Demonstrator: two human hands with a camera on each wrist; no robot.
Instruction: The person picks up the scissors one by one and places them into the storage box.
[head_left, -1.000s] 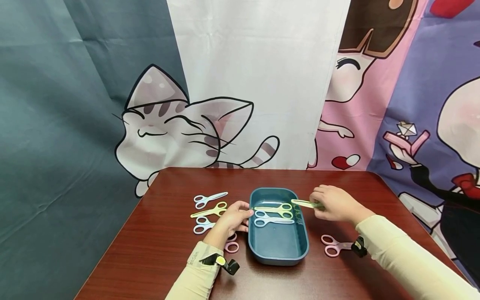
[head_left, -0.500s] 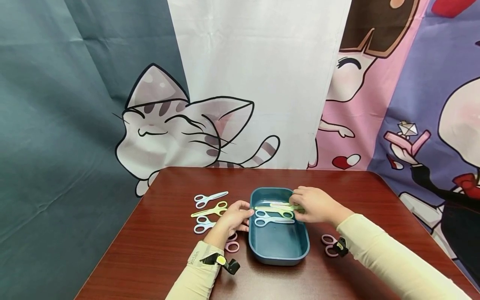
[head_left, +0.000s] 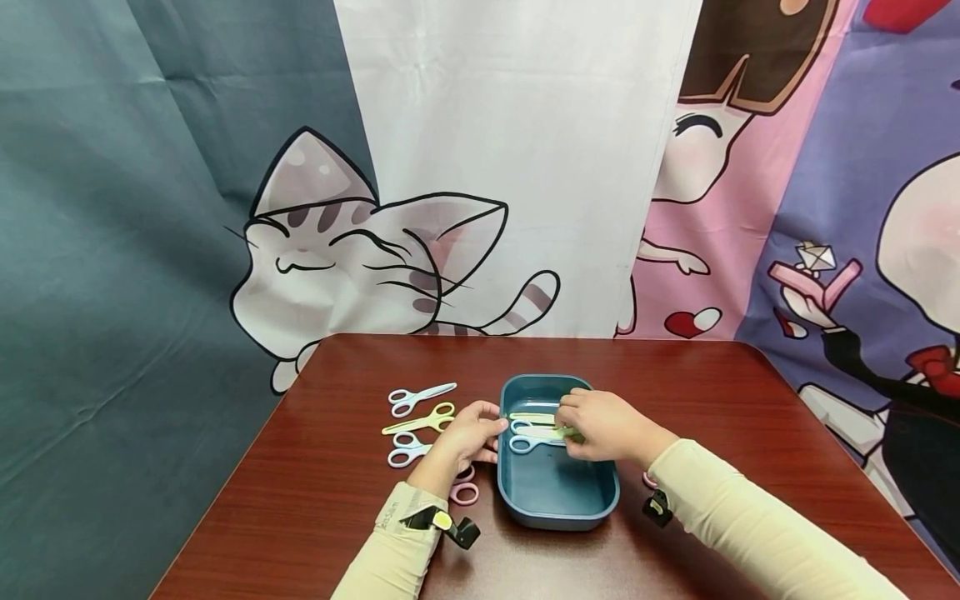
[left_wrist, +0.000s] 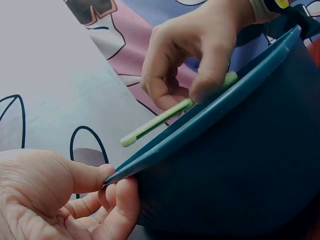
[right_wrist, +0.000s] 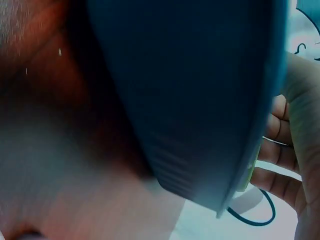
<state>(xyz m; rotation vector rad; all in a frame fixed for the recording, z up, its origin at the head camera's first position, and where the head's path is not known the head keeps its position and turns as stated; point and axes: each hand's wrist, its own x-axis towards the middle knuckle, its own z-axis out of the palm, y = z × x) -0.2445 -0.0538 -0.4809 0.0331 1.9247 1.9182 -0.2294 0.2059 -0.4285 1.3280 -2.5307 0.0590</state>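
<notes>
The blue-green bin (head_left: 558,492) stands on the table; blue scissors (head_left: 525,444) and yellow-green scissors (head_left: 528,417) lie inside it. My left hand (head_left: 468,437) pinches the bin's left rim between thumb and fingers, plain in the left wrist view at the rim (left_wrist: 165,145). My right hand (head_left: 603,425) is over the bin, pinching green scissors (left_wrist: 157,121) by the handle end, blades pointing left above the other scissors. In the right wrist view the bin's wall (right_wrist: 200,100) hides most of what my right hand (right_wrist: 295,135) holds.
Left of the bin on the brown table (head_left: 300,517) lie blue scissors (head_left: 420,397), yellow-green scissors (head_left: 420,422), more blue scissors (head_left: 407,451) and pink scissors (head_left: 464,493) partly behind my left hand. Pink handles (head_left: 649,480) show beside my right sleeve. A printed cloth (head_left: 525,150) hangs behind.
My right hand has moved left from beyond the bin's right rim to over its middle, carrying the green scissors. My left hand has stayed on the rim.
</notes>
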